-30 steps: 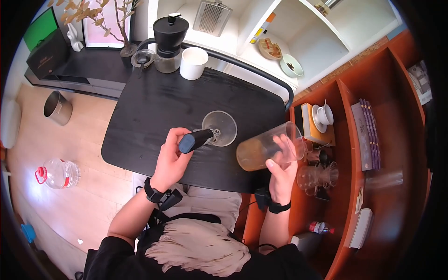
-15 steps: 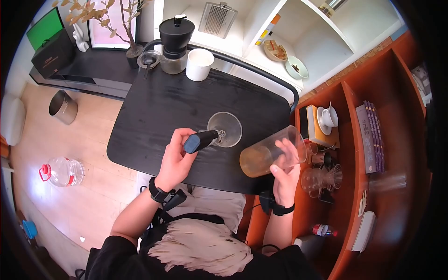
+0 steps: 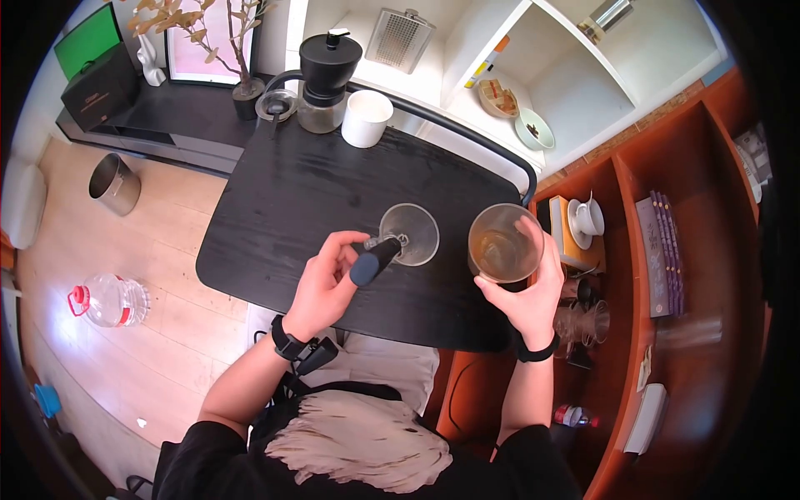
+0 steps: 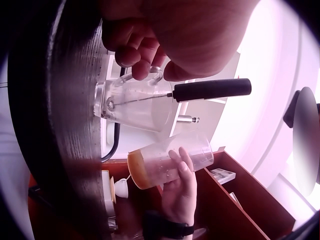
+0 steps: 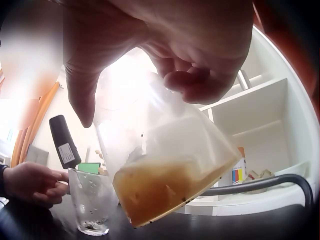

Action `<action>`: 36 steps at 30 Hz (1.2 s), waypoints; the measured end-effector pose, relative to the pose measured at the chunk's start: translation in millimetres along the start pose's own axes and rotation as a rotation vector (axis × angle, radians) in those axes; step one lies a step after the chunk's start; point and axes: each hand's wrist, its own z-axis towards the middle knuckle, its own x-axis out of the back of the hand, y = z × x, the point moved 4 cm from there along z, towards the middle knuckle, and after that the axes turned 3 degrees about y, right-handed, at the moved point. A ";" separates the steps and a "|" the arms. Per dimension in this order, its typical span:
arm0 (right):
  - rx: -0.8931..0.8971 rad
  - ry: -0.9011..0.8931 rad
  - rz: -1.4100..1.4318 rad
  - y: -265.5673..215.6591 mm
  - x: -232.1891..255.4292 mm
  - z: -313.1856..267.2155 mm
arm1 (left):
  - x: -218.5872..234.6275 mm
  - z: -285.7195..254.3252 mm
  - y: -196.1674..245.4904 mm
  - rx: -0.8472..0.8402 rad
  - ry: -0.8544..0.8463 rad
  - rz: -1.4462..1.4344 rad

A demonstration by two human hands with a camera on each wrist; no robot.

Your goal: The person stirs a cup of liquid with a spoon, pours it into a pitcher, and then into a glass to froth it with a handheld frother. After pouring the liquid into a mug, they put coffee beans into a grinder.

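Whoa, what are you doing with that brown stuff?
A person's right hand holds up a big clear cup, tilted, with brown liquid at its bottom. The left hand grips the handle of a glass mug standing on the black table. A whisk with a black handle leans inside the mug, and neither hand is holding it.

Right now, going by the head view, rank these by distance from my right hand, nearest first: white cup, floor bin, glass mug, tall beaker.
From your right hand:
1. Tall beaker: held in it.
2. Glass mug: to its left, on the table.
3. White cup: farther left, near the far edge.
4. Floor bin: far left, past the tabletop.
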 end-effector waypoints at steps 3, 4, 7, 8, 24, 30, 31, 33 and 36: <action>0.161 -0.023 -0.163 -8.1 0.7 13.4 | -0.3 -0.4 -7.1 0.003 -0.012 -0.010; 0.233 -0.023 -0.239 -12.4 0.9 18.0 | -0.9 -0.9 -8.6 0.003 -0.020 -0.025; 0.326 -0.029 -0.346 -18.9 0.7 27.1 | -1.3 -1.4 -9.5 -0.002 -0.018 -0.033; 0.344 -0.029 -0.376 -20.5 0.6 29.2 | -1.1 -1.3 -8.8 -0.002 -0.012 -0.039; 0.496 -0.056 -0.560 -39.2 -17.8 43.3 | 1.4 -1.8 -2.4 0.030 -0.047 -0.032; 0.516 -0.043 -0.604 -44.8 -20.8 43.7 | 1.8 -1.9 -1.7 0.031 -0.053 -0.031; 0.535 -0.040 -0.612 -45.9 -21.7 43.6 | 1.8 -2.1 -1.5 0.027 -0.053 -0.024; 0.553 -0.036 -0.620 -46.7 -23.0 43.7 | 1.7 -2.2 -1.8 0.028 -0.055 -0.030; 0.569 -0.016 -0.636 -45.3 -24.6 43.7 | 1.3 -2.3 -2.5 0.030 -0.054 -0.032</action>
